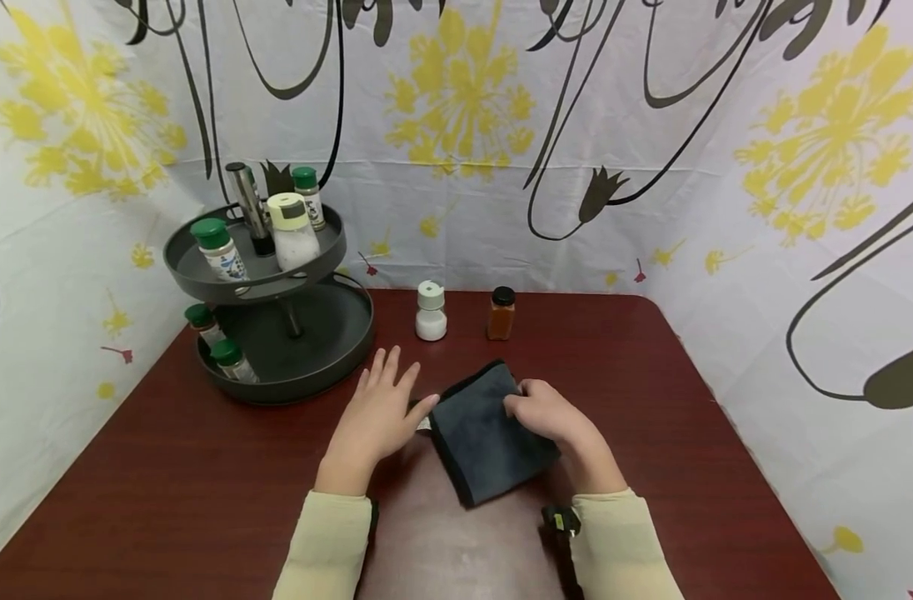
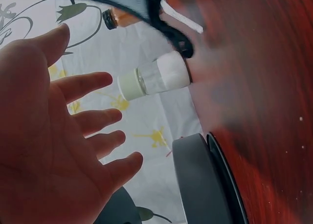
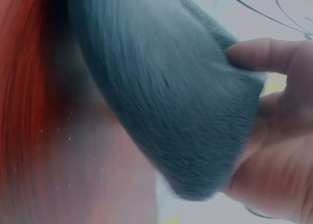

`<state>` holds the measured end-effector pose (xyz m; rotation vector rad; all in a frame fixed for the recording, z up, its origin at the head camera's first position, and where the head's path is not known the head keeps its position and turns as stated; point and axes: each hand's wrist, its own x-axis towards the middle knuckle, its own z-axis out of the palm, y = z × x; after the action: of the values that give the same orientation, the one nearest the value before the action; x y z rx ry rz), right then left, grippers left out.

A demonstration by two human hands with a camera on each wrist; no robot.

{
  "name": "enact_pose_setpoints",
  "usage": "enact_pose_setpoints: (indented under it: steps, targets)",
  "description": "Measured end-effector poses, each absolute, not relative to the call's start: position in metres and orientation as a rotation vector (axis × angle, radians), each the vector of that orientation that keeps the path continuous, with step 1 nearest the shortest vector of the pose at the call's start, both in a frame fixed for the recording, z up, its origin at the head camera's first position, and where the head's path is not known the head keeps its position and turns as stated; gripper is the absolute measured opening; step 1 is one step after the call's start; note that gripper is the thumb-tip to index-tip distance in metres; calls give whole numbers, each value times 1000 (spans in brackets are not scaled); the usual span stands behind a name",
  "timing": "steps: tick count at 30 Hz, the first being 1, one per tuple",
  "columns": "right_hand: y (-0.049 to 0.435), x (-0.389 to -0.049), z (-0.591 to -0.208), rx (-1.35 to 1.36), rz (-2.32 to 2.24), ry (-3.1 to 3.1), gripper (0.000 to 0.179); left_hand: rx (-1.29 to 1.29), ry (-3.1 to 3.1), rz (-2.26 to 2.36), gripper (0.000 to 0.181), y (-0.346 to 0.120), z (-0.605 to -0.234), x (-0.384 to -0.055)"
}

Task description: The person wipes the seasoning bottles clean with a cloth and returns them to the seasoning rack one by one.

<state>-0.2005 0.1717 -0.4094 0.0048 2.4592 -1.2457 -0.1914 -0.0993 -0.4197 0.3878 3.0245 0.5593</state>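
Note:
A folded dark grey-blue cloth (image 1: 490, 442) with black edging hangs from my right hand (image 1: 550, 412), which pinches it between thumb and fingers near its right side. In the right wrist view the fuzzy cloth (image 3: 171, 97) droops over the table, the thumb on its near face and the fingers behind. A small white tag shows at its left edge. My left hand (image 1: 381, 408) is spread beside the cloth, fingers extended, the thumb close to the cloth's left edge in the head view. In the left wrist view the palm (image 2: 44, 136) holds nothing.
A dark two-tier round rack (image 1: 284, 392) stands at the back left, with several green-capped jars and a silver-and-black grinder (image 1: 250, 208). Behind the cloth stand a white-capped jar (image 1: 431, 312) and a black-capped orange spice jar (image 1: 501, 314). A patterned curtain borders the table (image 1: 202, 492).

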Motion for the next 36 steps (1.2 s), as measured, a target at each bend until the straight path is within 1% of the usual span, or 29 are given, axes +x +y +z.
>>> enact_pose_setpoints:
  steps: [2,3,4,8,9,10,11,14,16,19,22,27,29,33,36]
  targets:
    - [173,-201,-410,21,-1341,2346,9,387,3019,558,73,-99,-421,-191]
    - [173,-201,-410,26,-1381,2291,8,387,3016,558,73,-99,-421,-191]
    - [173,-201,-411,26,-1419,2243,12,385,3014,559,73,-99,-421,-191]
    - [172,-201,-417,-2,-1532,2097,50,378,3011,557,73,-99,-421,-190]
    - [172,-201,-419,-23,-1541,2074,55,374,3012,557,73,-99,-421,-190]
    - [171,-200,-421,-46,-1542,2062,57,370,3013,556,73,-99,-420,-190]
    - [170,-200,-422,-65,-1544,2050,55,366,3013,556,73,-99,-420,-190]
    - [170,-199,-421,-101,-1544,2016,37,366,3011,568,73,-99,-419,-189]
    - [172,-199,-417,-96,-1563,2007,33,376,3004,592,74,-99,-419,-190]
    - [178,-199,-409,-63,-1622,1950,38,392,2992,648,74,-98,-419,-192]
    - [187,-199,-402,-46,-1731,1854,49,399,2979,711,76,-97,-419,-195]
    - [204,-203,-395,80,-2028,1705,61,403,2943,848,81,-95,-423,-202]
    - [211,-204,-392,128,-2160,1642,62,404,2917,911,83,-94,-425,-205]
    - [224,-206,-383,166,-2422,1445,57,420,2857,990,85,-87,-425,-214]
    - [229,-205,-377,142,-2575,1310,62,444,2831,1009,85,-76,-424,-221]
